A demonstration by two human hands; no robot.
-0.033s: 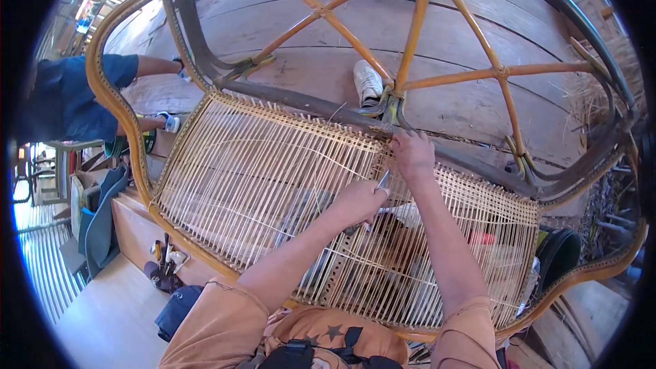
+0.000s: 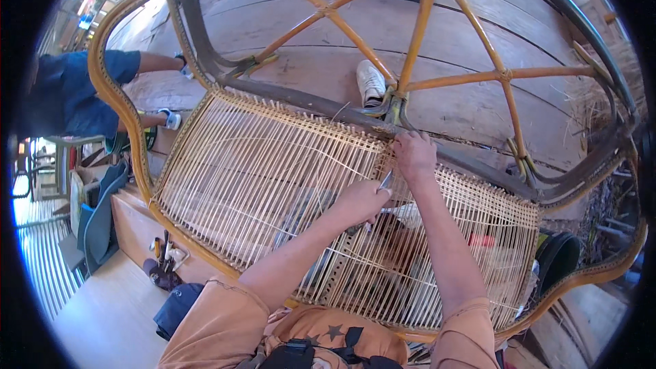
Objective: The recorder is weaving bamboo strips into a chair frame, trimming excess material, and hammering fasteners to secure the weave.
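A bench-like rattan frame (image 2: 111, 99) lies before me, with pale cane strands (image 2: 236, 157) strung across it and a tighter weave along the far edge. My left hand (image 2: 361, 203) is closed around a slim pointed metal tool (image 2: 387, 179), its tip aimed up past the thumb beside the central band. Just right of that tip, my right hand (image 2: 415, 156) bends its fingers down onto the woven far edge near the middle joint. Whatever lies between those fingers is hidden.
Brown rattan poles (image 2: 485, 44) cross beyond the seat. A white shoe (image 2: 370, 82) rests on the plank floor by the middle joint. At left stands a person in dark blue clothing (image 2: 82, 96). Tools and a dark cap (image 2: 179, 304) lie on boards at lower left.
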